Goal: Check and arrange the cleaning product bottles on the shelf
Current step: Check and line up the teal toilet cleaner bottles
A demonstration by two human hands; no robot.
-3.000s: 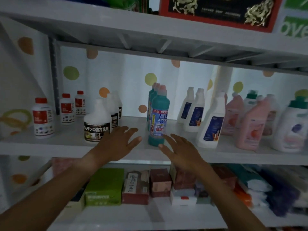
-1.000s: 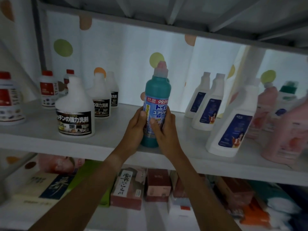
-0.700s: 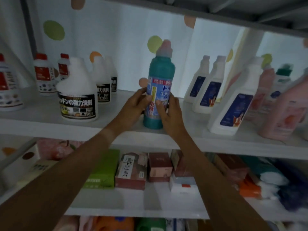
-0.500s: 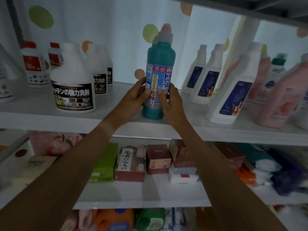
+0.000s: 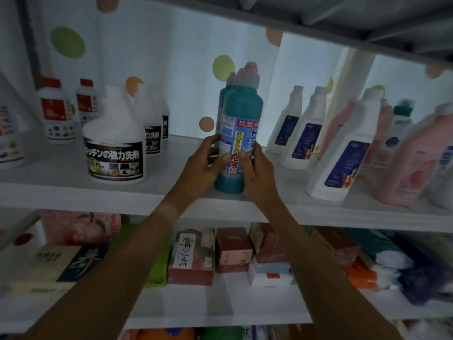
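A: Teal bottle (image 5: 241, 111) first. We see it upright at the shelf (image 5: 61, 192) front edge, more teal ones right behind it.

B: Grip? We've got left hand (image 5: 201, 169) and right hand (image 5: 257, 173) both curled round its label, thumbs in front, one on each side.

A: Yes, clamped. Outward: white jug (image 5: 115, 141) to the left, well apart. Red-cap bottles (image 5: 56, 111) further left.

B: Right side, we note white bottles (image 5: 340, 153) with blue labels, then pink ones (image 5: 414, 158). Boxes (image 5: 191, 256) on the shelf below.
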